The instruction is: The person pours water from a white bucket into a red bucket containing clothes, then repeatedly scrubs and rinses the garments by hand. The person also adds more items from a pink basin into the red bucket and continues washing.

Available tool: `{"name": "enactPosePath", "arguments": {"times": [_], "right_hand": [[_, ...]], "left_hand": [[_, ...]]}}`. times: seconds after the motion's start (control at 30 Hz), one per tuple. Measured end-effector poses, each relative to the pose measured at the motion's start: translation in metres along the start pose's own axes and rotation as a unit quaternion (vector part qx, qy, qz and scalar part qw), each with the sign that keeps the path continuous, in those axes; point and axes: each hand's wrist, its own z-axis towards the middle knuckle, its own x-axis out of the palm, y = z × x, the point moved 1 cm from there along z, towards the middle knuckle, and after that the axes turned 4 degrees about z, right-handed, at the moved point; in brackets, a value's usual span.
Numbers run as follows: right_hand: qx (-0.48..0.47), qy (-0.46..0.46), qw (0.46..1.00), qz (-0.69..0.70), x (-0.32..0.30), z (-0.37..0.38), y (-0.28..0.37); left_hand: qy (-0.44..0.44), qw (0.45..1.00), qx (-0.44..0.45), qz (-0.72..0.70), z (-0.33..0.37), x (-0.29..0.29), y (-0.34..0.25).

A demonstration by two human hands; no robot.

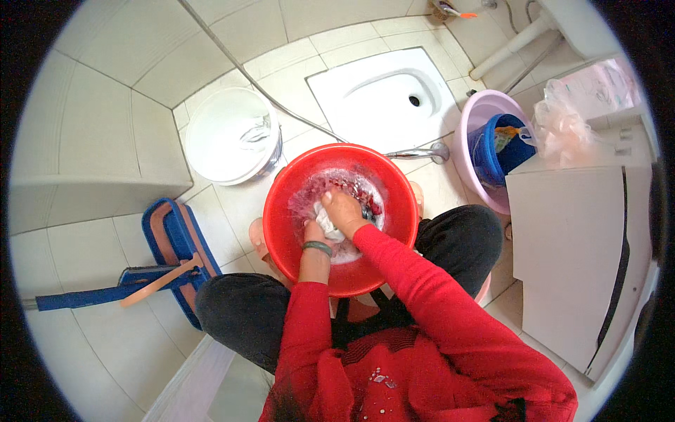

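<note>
Between my knees stands a round red basin (278,211) with sudsy water and wet laundry in it. Both my hands are down inside it, gripping a bunched white cloth (328,224). My right hand (342,211) is closed over the cloth's upper right side. Lower on the left, my left hand (315,232) is pressed to the same cloth, its fingertips partly hidden by cloth and suds. A green bangle circles my left wrist. Darker red and patterned fabric (365,195) lies in the foam to the right of my hands.
A white bucket (218,141) stands behind left. A shower head (429,153) with its hose lies behind the basin, before a white squat toilet (351,88). On the right are a lilac tub (470,130) holding a blue bucket (485,151), and a white cabinet (562,246). A blue dustpan (158,225) lies left.
</note>
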Motion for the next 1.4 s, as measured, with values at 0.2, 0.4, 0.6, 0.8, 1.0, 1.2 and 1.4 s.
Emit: {"name": "enactPosePath", "arguments": {"times": [0.2,0.4,0.6,0.8,1.0,1.2,1.4], "right_hand": [[-0.213,0.079,0.972,0.056,-0.005,-0.067,0.015],[-0.034,0.037,0.997,0.053,-0.002,0.002,-0.058],[0.069,0.266,0.681,0.679,-0.05,0.015,-0.056],[-0.155,0.103,0.923,0.338,-0.111,-0.009,-0.001],[-0.295,-0.103,0.947,0.068,-0.077,-0.045,0.022],[-0.054,0.068,0.992,0.095,-0.058,-0.007,-0.023],[0.045,0.32,0.806,0.496,-0.108,-0.009,-0.009]], "left_hand": [[0.167,0.951,0.141,0.219,-0.021,-0.008,-0.018],[0.076,0.987,0.083,0.115,-0.031,0.025,-0.009],[0.22,0.932,0.144,0.251,-0.085,0.074,-0.036],[0.252,0.933,0.075,0.245,-0.107,0.116,-0.063],[0.054,0.943,0.151,0.293,-0.07,0.103,-0.058],[0.031,0.941,0.068,0.33,-0.054,0.095,-0.045],[0.146,0.954,0.05,0.255,-0.115,0.141,-0.069]]}}
